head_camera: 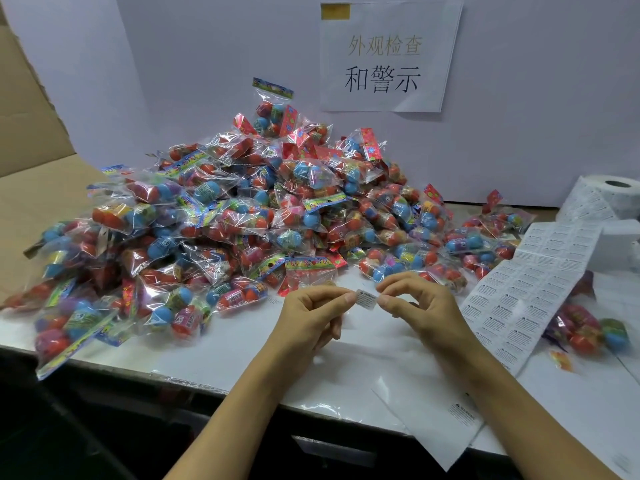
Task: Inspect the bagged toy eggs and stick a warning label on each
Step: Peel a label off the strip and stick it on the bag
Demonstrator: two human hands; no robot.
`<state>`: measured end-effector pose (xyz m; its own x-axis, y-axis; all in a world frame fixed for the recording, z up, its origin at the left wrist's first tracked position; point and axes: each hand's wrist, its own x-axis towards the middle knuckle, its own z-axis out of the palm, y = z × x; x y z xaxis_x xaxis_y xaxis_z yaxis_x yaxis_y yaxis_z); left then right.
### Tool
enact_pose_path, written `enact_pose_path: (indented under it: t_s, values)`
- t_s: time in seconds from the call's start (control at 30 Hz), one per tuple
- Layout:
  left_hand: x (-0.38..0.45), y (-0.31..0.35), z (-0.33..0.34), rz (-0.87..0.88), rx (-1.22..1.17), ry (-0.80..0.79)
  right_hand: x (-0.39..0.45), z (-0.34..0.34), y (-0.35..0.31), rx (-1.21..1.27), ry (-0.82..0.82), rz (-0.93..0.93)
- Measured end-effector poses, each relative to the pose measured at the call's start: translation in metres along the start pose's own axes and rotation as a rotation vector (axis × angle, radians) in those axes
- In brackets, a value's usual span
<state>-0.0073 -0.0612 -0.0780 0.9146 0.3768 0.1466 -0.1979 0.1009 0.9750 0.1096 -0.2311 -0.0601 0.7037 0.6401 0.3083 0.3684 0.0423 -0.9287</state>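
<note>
A small white rectangular warning label point(366, 299) with fine black print hangs in the air above the near middle of the white tabletop point(242, 344), stretched between two bare hands. The left hand point(311, 315) pinches the label's left end between thumb and forefinger, its other fingers curled beneath. The right hand point(420, 306) pinches the right end the same way, fingers bent. The two hands are close together, parted only by the label's width.

Just beyond the hands, a large heap of clear plastic bags of coloured toy eggs point(242, 216) spreads over the left and middle of the table and rises against the pale back wall point(207, 64). The eggs inside are mostly red and blue, with some pink, green and purple, and many bags carry bright printed header cards. A few more bags lie at the far right of the heap, and one separate clear bag of red, blue and green eggs point(588, 330) lies at the right, partly under a long white strip of printed warning labels point(530, 289). That strip runs from a white label roll point(609, 199) at the far right towards the near edge. A mostly bare white backing sheet point(433, 410) lies near the right forearm, overhanging the table's edge.

On the wall hangs a white paper sign with Chinese characters point(384, 60), taped at its top left corner. Brown cardboard point(31, 133) stands at the far left.
</note>
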Motion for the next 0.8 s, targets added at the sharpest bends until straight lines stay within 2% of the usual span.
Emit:
enact_pose_path:
  t_s: [0.37, 0.43, 0.53, 0.6, 0.67, 0.7, 0.8]
  values:
    - [-0.0025, 0.0029, 0.0042, 0.010, 0.012, 0.029, 0.0000, 0.0029, -0.0017, 0.001, 0.011, 0.001]
    - [-0.0040, 0.0039, 0.0074, 0.099, 0.055, 0.176, 0.0009, 0.0007, 0.0002, 0.007, 0.023, 0.010]
    - [-0.0073, 0.0050, 0.0070, 0.336, 0.189, 0.518, 0.0020, -0.0023, 0.0012, 0.036, 0.055, 0.038]
    - [-0.0078, 0.0060, 0.0073, 0.394, 0.310, 0.683, 0.0015, -0.0028, 0.0010, 0.070, 0.090, 0.075]
    - [-0.0063, 0.0057, 0.0077, 0.342, 0.512, 0.783, 0.0011, -0.0018, -0.0004, 0.116, 0.112, 0.116]
    - [-0.0044, 0.0050, 0.0082, 0.249, 0.644, 0.789, 0.0011, -0.0011, -0.0012, 0.144, 0.105, 0.134]
    - [0.0021, -0.0038, 0.0089, -0.071, 0.983, 0.682, 0.0009, 0.0006, -0.0007, 0.212, 0.049, 0.191]
